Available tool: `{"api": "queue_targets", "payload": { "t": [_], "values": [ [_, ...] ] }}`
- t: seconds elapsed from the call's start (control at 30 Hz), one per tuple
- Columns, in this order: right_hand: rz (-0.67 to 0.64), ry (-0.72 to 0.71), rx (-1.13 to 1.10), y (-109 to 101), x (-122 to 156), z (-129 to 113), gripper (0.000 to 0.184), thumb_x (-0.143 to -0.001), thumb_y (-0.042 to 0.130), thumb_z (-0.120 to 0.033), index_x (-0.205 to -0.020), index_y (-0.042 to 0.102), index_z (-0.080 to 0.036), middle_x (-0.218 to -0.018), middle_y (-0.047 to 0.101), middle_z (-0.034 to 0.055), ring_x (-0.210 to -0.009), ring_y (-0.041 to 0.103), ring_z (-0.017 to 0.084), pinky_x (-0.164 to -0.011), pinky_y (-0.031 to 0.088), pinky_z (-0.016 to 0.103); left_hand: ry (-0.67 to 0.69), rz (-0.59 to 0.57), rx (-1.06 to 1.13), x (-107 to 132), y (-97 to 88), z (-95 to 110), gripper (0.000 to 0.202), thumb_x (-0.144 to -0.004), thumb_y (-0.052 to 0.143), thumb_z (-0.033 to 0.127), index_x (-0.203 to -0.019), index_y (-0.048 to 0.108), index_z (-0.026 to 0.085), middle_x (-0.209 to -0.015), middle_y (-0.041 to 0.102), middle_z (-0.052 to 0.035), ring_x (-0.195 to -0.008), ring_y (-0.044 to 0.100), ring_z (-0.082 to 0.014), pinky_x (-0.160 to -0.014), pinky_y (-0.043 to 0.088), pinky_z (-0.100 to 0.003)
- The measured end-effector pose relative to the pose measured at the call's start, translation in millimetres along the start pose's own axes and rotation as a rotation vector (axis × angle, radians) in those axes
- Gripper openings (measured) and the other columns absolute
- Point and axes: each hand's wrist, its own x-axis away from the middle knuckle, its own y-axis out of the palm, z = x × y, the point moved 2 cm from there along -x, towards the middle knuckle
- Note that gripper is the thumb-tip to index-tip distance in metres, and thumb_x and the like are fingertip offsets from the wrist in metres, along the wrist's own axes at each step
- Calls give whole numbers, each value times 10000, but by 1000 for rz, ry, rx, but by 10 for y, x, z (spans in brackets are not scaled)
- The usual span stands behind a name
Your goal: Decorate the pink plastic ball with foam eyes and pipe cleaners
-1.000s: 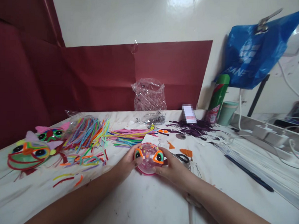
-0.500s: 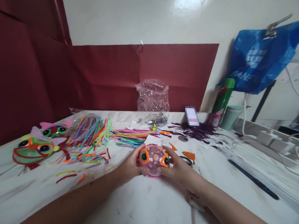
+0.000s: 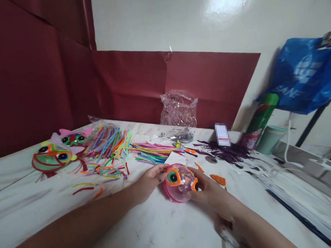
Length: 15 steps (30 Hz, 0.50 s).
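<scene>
A clear plastic ball with a pink rim, orange-ringed eyes and coloured dots rests on the white table. My left hand cups its left side, fingers curled against it. On the ball's right side my right hand grips it, thumb near one eye. Both hands hold the ball just above or on the table surface.
Two finished decorated balls sit at the left. Heaps of coloured strips lie behind my hands, with dark purple strips and orange felt bits to the right. A clear bag, a green can, a cup and cables stand farther back.
The view has swung left. The ball has turned in my hands, its eyes now facing more to the left, and both hands have stayed on it.
</scene>
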Motion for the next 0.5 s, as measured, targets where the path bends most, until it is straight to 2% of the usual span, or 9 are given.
{"api": "queue_targets", "payload": {
  "t": [0.17,0.3,0.37,0.43,0.5],
  "values": [
    [-32,-83,51,26,-72,171,811,-628,765,-411,-1352,452,-221,-1302,598,91,-1173,567,284,-978,474,356,-22,61,18,21,37,-21,377,-707,758,315,-1038,635,184,-1086,665,-71,-1007,587,-220,-937,395,-351],
    [25,-107,65,-71,-223,448,803,-560,786,-451,-1286,525,-227,-1253,639,124,-1163,584,336,-925,519,349,-64,117,139,13,35,-80,471,-524,868,274,-932,658,167,-931,651,-24,-852,580,-153,-845,396,-295],
    [7,-102,114,-117,-300,584,703,-591,782,-435,-1244,558,-302,-1279,625,102,-1202,555,325,-934,510,323,-88,126,190,-6,14,-119,524,-453,896,276,-907,662,159,-890,637,-16,-811,565,-138,-824,385,-287],
    [39,-167,130,-131,-345,691,605,-601,771,-424,-1177,594,-378,-1237,653,92,-1226,529,319,-900,512,288,-105,131,220,-19,0,-144,548,-414,910,274,-889,663,154,-871,627,-13,-783,550,-129,-817,376,-291],
    [148,-242,169,-101,-351,781,533,-653,701,-458,-1169,576,-420,-1221,661,91,-1219,531,308,-873,504,264,-113,139,240,-18,-2,-151,569,-388,919,281,-881,665,152,-855,623,-12,-772,541,-126,-819,369,-296]
  ]
}}
